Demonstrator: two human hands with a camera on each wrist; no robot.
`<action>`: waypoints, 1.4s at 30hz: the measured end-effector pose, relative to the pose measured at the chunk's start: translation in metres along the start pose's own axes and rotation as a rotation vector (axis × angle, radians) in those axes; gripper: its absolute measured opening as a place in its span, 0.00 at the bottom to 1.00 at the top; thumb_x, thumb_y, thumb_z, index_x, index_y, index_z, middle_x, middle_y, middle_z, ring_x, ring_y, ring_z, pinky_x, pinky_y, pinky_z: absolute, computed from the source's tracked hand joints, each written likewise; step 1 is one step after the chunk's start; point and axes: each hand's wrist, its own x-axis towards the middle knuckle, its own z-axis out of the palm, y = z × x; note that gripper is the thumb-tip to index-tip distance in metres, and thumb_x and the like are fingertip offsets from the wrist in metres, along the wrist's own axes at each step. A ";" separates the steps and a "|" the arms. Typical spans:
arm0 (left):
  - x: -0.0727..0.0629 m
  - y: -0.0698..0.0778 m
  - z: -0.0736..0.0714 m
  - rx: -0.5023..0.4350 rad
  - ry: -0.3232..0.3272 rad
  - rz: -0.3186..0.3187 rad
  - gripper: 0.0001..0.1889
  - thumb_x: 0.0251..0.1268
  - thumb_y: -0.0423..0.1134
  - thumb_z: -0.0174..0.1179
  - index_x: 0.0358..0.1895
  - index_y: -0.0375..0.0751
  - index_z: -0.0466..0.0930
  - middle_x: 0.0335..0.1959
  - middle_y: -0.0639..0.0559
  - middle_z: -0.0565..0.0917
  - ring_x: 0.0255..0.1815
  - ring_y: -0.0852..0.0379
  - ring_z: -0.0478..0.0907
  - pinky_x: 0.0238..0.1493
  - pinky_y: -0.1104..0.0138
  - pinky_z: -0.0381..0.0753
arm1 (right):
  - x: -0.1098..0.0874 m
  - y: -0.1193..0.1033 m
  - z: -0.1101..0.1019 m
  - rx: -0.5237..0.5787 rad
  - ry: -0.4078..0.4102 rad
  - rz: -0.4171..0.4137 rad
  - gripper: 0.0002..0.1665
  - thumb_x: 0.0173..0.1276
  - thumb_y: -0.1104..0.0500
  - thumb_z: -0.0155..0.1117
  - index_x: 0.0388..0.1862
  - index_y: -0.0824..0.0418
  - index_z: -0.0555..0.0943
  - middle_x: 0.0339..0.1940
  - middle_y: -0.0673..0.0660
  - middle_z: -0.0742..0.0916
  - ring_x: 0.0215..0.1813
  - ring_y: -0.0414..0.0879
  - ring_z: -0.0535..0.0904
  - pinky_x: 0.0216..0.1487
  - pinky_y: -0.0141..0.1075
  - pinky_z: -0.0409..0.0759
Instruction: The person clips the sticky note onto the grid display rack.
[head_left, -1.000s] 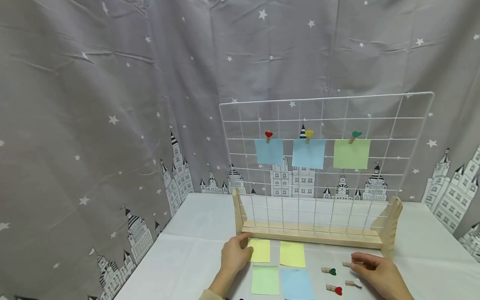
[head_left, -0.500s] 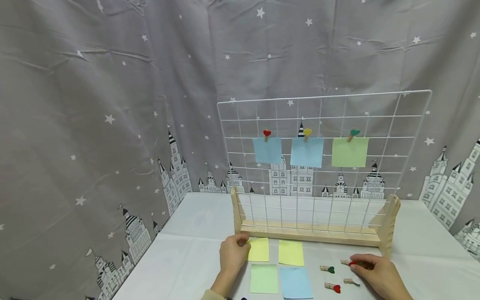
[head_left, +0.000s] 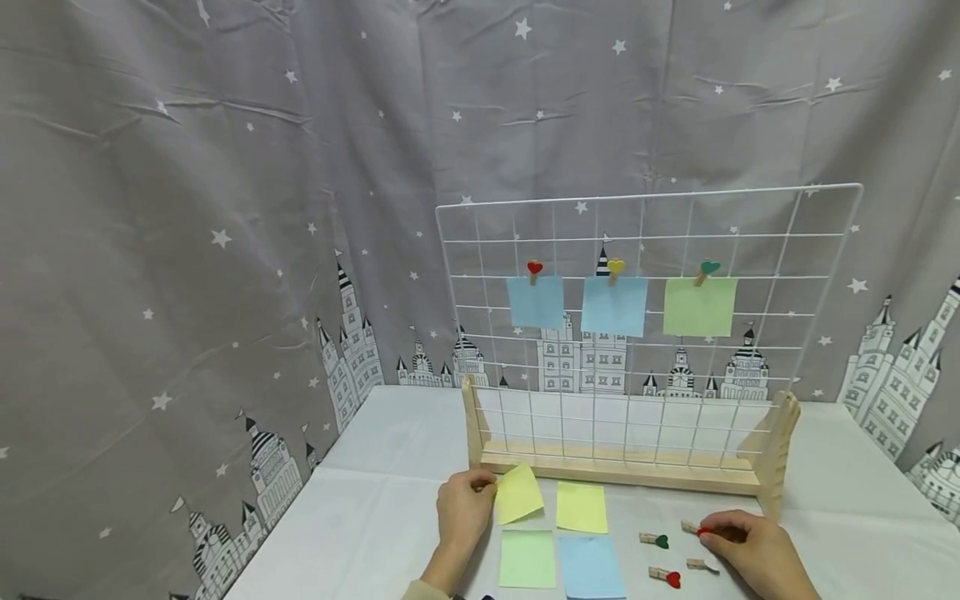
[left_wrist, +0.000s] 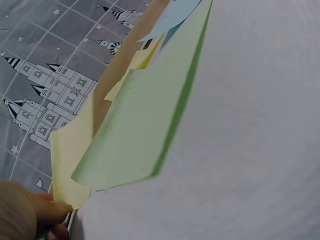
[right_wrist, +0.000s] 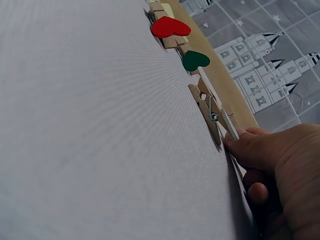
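Note:
My left hand [head_left: 463, 508] pinches the lower left edge of a yellow sticky note [head_left: 519, 493], which is tilted up off the white table; the left wrist view shows thumb and finger on its corner. My right hand [head_left: 757, 546] holds the heart end of a small wooden clothespin [head_left: 692, 527] with a red heart, partly covered by the fingertips. Just in front lies a white-heart clothespin [right_wrist: 205, 110], standing out in the right wrist view. A green-heart clothespin [head_left: 654, 540] and another red-heart clothespin [head_left: 664, 577] lie to its left.
Another yellow note [head_left: 581, 507], a green note [head_left: 528, 559] and a blue note [head_left: 591, 567] lie between the hands. Behind stands a white wire grid [head_left: 630, 375] on a wooden base [head_left: 622, 472]. Two blue notes [head_left: 615, 307] and a green note [head_left: 701, 307] hang clipped on it.
The yellow note at my left hand has gone from lying flat to lifted and turned. My right fingers have closed in on the red heart of the far clothespin.

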 end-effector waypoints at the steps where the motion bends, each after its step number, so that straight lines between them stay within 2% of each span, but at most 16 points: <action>1: 0.000 0.000 -0.001 -0.007 0.004 -0.001 0.08 0.52 0.28 0.73 0.30 0.49 0.91 0.26 0.57 0.89 0.28 0.61 0.83 0.33 0.62 0.81 | 0.000 0.000 0.000 0.004 -0.001 0.003 0.12 0.61 0.52 0.79 0.39 0.56 0.90 0.38 0.50 0.90 0.39 0.42 0.79 0.41 0.38 0.76; 6: -0.002 0.004 -0.003 -0.029 -0.005 -0.020 0.08 0.53 0.28 0.73 0.32 0.47 0.91 0.27 0.56 0.90 0.29 0.61 0.83 0.36 0.60 0.82 | 0.000 -0.001 0.002 0.012 -0.005 0.022 0.13 0.61 0.51 0.79 0.39 0.57 0.90 0.38 0.50 0.90 0.38 0.42 0.78 0.40 0.37 0.75; 10: -0.002 0.004 -0.003 -0.040 -0.009 -0.022 0.08 0.53 0.27 0.72 0.32 0.46 0.91 0.27 0.56 0.90 0.28 0.62 0.82 0.35 0.61 0.80 | -0.001 -0.001 0.001 0.018 0.003 0.025 0.12 0.60 0.52 0.79 0.39 0.57 0.90 0.36 0.49 0.90 0.37 0.42 0.77 0.38 0.36 0.74; 19: -0.001 0.003 -0.005 -0.090 0.004 -0.026 0.09 0.53 0.28 0.71 0.30 0.48 0.89 0.26 0.59 0.88 0.30 0.61 0.80 0.35 0.63 0.77 | -0.004 -0.005 0.001 0.105 0.014 0.064 0.13 0.64 0.52 0.77 0.43 0.58 0.90 0.39 0.50 0.92 0.37 0.39 0.79 0.38 0.32 0.75; 26: 0.001 0.002 -0.004 -0.091 -0.003 -0.032 0.09 0.54 0.28 0.70 0.32 0.50 0.91 0.26 0.61 0.88 0.31 0.62 0.79 0.35 0.66 0.74 | -0.004 -0.005 0.000 0.148 0.027 0.055 0.13 0.64 0.52 0.76 0.42 0.59 0.90 0.38 0.51 0.92 0.36 0.37 0.81 0.37 0.30 0.77; 32: 0.002 0.002 -0.006 -0.107 -0.013 -0.048 0.08 0.56 0.31 0.71 0.31 0.52 0.91 0.27 0.62 0.88 0.34 0.60 0.82 0.40 0.63 0.78 | -0.006 -0.004 -0.001 0.158 0.026 0.056 0.14 0.65 0.51 0.76 0.43 0.59 0.89 0.39 0.50 0.92 0.37 0.35 0.82 0.39 0.30 0.77; 37: 0.002 0.004 -0.011 -0.131 0.001 -0.043 0.07 0.56 0.31 0.71 0.29 0.50 0.90 0.25 0.60 0.87 0.32 0.60 0.80 0.37 0.63 0.76 | -0.006 -0.008 -0.001 0.172 0.033 0.056 0.14 0.67 0.53 0.74 0.46 0.60 0.89 0.40 0.51 0.92 0.36 0.36 0.80 0.38 0.31 0.77; 42: 0.004 0.003 -0.012 -0.139 -0.004 -0.046 0.07 0.55 0.29 0.70 0.29 0.49 0.90 0.25 0.59 0.87 0.31 0.61 0.79 0.36 0.64 0.74 | -0.007 -0.010 -0.001 0.176 0.050 0.034 0.14 0.69 0.55 0.72 0.49 0.61 0.89 0.42 0.52 0.92 0.36 0.32 0.79 0.39 0.29 0.78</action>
